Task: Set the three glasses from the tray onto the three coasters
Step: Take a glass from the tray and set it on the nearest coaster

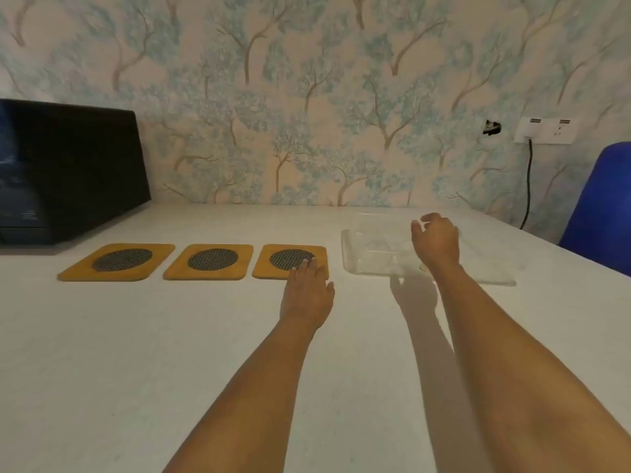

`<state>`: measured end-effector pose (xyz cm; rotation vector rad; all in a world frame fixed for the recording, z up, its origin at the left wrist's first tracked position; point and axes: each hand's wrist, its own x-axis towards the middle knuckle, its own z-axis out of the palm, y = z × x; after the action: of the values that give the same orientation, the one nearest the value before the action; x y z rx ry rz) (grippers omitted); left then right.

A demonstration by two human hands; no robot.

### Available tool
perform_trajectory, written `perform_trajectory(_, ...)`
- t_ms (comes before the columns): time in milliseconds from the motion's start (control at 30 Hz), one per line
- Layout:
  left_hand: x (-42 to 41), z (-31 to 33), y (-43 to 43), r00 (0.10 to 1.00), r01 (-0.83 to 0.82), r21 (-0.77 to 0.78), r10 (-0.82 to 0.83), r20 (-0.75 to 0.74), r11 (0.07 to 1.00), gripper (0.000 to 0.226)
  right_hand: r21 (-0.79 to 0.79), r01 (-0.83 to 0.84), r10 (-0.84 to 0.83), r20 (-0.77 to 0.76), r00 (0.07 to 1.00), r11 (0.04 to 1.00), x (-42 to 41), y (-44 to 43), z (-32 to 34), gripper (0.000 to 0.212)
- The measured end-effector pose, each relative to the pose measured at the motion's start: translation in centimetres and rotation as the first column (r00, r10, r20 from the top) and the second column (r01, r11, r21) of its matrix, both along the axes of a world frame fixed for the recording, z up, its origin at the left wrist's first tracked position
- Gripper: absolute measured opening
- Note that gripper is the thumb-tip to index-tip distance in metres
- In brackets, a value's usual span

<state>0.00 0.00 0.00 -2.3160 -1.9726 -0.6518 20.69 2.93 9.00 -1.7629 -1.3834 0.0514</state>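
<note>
Three wooden coasters with dark mesh rounds lie in a row: left coaster [121,260], middle coaster [212,260], right coaster [288,257]. All three are bare. To their right stands a clear tray [346,249]. The clear glasses [386,242] inside it show only as faint outlines, so I cannot count them. My left hand [307,291] lies flat, fingers spread, with its fingertips on the right coaster's front edge. My right hand [438,242] hovers over the tray's middle, fingers curled and thumb apart. I see nothing gripped between them.
A black appliance [65,172] stands at the back left of the white table [136,353]. A blue chair [601,206] is past the table's right edge. On the wall behind the tray are a socket [544,130] and a black cable [528,186].
</note>
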Motion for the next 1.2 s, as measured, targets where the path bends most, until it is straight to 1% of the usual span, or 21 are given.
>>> perform_trajectory(100, 1.2, 0.1, 1.3, 1.000, -0.008, 0.005, 0.008, -0.018, 1.000, 0.051, -0.187, 0.088, -0.096, -0.030, 0.995, 0.978, 2.0, 2.0, 0.5, 0.051)
perform_trajectory(167, 1.9, 0.3, 2.1, 1.000, -0.007, -0.011, 0.007, -0.030, 1.000, 0.051, -0.294, 0.098, -0.125, -0.072, 0.990, 0.951, 2.9, 3.4, 0.6, 0.054)
perform_trajectory(233, 2.3, 0.2, 2.5, 0.998, -0.005, -0.014, 0.004, -0.058, 1.000, 0.051, -0.375, 0.094, -0.131, -0.076, 0.988, 0.922, 3.6, 4.6, 0.3, 0.056)
perform_trajectory(333, 2.4, 0.2, 3.0, 0.995, -0.013, -0.019, 0.011, -0.099, 1.000, 0.051, -0.447, 0.100, -0.140, -0.058, 0.988, 0.889, 4.2, 5.8, 0.1, 0.057)
perform_trajectory(467, 2.4, 0.1, 3.1, 0.998, -0.031, -0.040, 0.029, -0.047, 0.999, 0.052, -0.469, 0.137, -0.173, -0.034, 0.984, 0.873, 4.3, 7.0, 0.2, 0.058)
perform_trajectory(733, 2.2, 0.0, 3.1, 0.999, -0.038, -0.055, 0.039, 0.011, 0.998, 0.051, -0.488, 0.154, -0.234, -0.107, 0.966, 0.859, 4.0, 8.5, -0.6, 0.062)
perform_trajectory(800, 2.2, -0.1, 3.2, 0.999, -0.035, -0.070, 0.037, 0.025, 0.997, 0.051, -0.497, 0.141, -0.241, -0.144, 0.960, 0.856, 3.9, 8.8, -0.6, 0.059)
perform_trajectory(967, 2.1, -0.1, 3.4, 0.999, -0.036, -0.086, 0.039, 0.032, 0.996, 0.052, -0.483, 0.150, -0.307, -0.264, 0.914, 0.863, 4.1, 9.0, -0.5, 0.072)
perform_trajectory(1067, 2.1, -0.2, 3.3, 0.998, -0.035, -0.081, 0.038, 0.040, 0.996, 0.052, -0.513, 0.183, -0.334, -0.219, 0.917, 0.839, 4.3, 9.3, -0.2, 0.077)
perform_trajectory(1200, 2.0, -0.2, 3.3, 0.998, -0.039, -0.085, 0.043, 0.049, 0.996, 0.052, -0.539, 0.201, -0.344, -0.178, 0.922, 0.818, 4.5, 9.8, -0.2, 0.074)
